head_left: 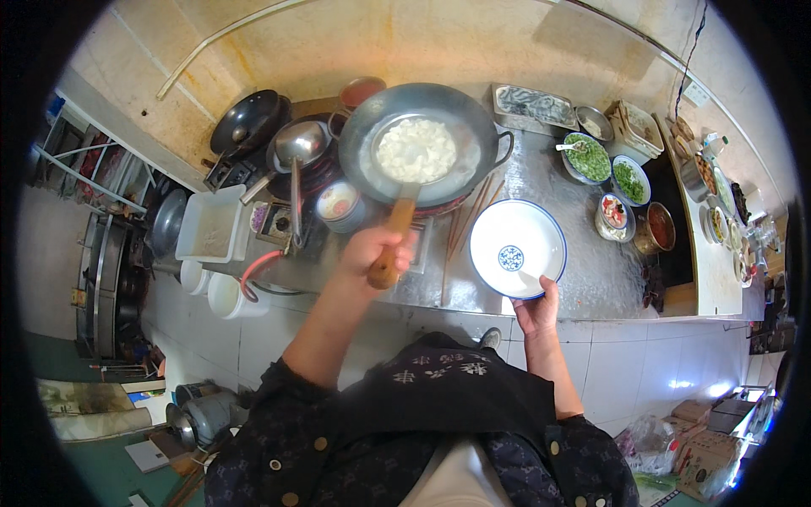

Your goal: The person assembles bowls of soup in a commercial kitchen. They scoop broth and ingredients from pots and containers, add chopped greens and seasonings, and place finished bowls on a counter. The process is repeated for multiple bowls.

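My left hand [381, 257] is closed round the thick wooden handle [405, 209] of a utensil that reaches into a large dark wok [359, 169]. Its head is hidden by a round heap of pale, soft-looking pieces [416, 149], so whether it is a skimmer or a ladle cannot be told. Cloudy liquid surrounds the heap. To the right, my right hand [538, 309] grips the near rim of a wide white bowl [528, 237], thumb over the edge and fingers beneath. The bowl has a blue rim and a blue medallion, holds no food, and tilts slightly.
Long sticks [460, 228] lie between wok and bowl. A metal ladle [301, 145] rests over a pot left of the wok. Bowls of chopped greens [585, 159] stand back right, beside a small white bowl [614, 218]. A white tub [211, 224] sits at the counter's left end.
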Demonstrator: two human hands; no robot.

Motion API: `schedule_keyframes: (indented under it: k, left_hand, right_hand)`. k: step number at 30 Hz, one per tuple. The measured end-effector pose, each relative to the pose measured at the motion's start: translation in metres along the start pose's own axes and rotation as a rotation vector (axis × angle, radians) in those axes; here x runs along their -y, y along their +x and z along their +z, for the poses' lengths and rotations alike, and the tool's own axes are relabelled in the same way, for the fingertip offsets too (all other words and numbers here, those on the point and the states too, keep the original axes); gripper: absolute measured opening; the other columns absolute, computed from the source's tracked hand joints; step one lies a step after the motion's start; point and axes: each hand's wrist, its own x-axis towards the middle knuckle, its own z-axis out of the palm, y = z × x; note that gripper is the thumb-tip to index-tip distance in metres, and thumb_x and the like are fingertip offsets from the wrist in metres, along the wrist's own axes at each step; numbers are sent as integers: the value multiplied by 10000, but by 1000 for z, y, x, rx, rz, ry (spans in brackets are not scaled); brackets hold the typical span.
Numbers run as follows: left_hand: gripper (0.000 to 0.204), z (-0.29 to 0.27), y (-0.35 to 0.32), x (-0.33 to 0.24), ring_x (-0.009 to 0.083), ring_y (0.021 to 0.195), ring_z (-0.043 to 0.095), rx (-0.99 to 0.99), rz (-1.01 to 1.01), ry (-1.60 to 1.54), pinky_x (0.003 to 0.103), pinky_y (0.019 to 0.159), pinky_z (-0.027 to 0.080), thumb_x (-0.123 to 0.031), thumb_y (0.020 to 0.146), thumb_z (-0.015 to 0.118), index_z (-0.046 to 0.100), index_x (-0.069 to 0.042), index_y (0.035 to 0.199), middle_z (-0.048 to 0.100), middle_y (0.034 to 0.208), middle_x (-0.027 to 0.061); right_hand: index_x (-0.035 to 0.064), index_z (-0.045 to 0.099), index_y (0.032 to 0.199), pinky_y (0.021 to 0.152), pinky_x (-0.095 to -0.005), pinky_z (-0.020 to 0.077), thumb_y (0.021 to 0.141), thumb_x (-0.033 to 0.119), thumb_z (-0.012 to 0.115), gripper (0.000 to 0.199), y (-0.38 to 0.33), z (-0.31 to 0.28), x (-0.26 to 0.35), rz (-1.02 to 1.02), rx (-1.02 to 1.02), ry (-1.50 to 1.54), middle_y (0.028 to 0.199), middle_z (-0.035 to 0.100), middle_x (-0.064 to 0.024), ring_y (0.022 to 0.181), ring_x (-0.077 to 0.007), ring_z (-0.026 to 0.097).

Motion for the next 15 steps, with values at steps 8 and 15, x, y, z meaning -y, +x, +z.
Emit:
schedule_keyframes:
  k: [8, 15]
  left_hand:
    - [284, -4, 4, -4, 137, 677, 585, 72, -63, -42, 246, 626, 542, -131, 944, 525, 506, 52, 1160, 555, 798, 67]
    - [290, -8, 5, -4, 135, 682, 581, 41, -52, -67, 235, 625, 536, -122, 936, 532, 512, 59, 1162, 559, 805, 72]
  right_hand:
    - [12, 438, 1430, 943, -428, 518, 914, 314, 560, 611, 5, 21, 4, -15, 5, -11, 1379, 567, -150, 1207, -302, 586]
    - [7, 443, 1414, 850, -402, 544, 929, 305, 539, 578, 10, 33, 9, -4, 40, -22, 1348, 585, -151, 1139, -282, 614]
